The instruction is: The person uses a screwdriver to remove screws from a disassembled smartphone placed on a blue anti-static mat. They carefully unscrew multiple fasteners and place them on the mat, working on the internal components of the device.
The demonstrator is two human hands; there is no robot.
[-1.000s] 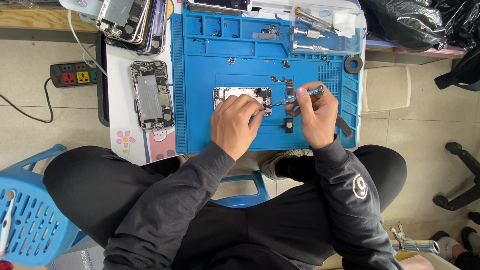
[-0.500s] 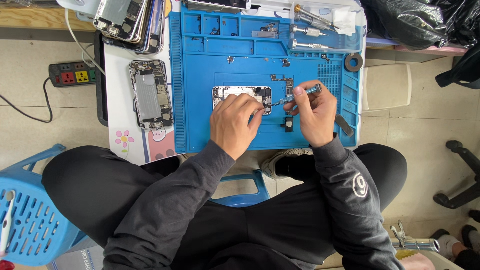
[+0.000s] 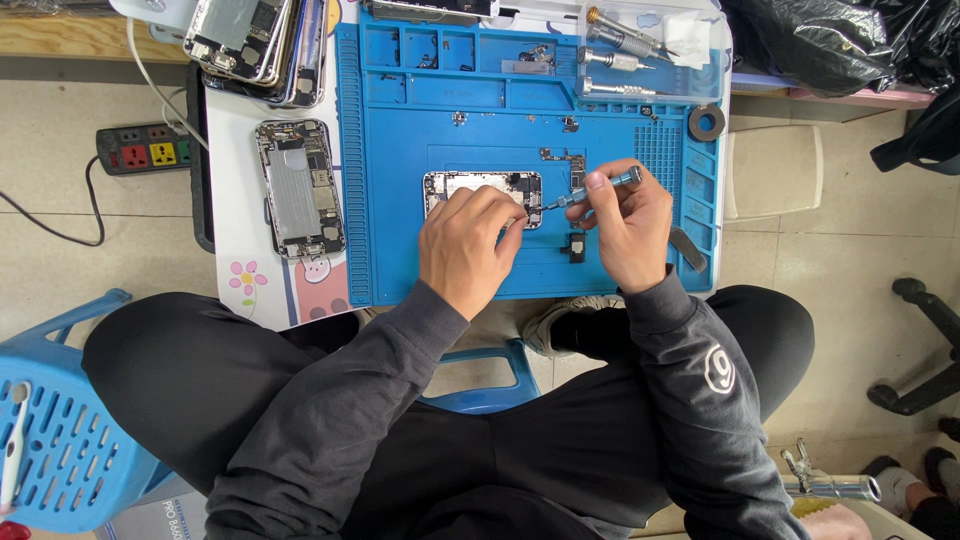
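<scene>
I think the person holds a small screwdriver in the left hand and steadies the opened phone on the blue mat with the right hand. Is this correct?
Not quite: the hands are swapped. In the head view the right hand holds the small screwdriver, and the left hand steadies the opened phone on the blue mat.

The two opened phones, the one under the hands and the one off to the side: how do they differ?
The phone on the blue mat lies crosswise; the phone on the white board lies lengthwise. The first is steadied by the left hand while the right hand points a screwdriver at it; the second lies untouched. The blue mat bears small loose parts around the first. Both lie open, insides showing.
</scene>
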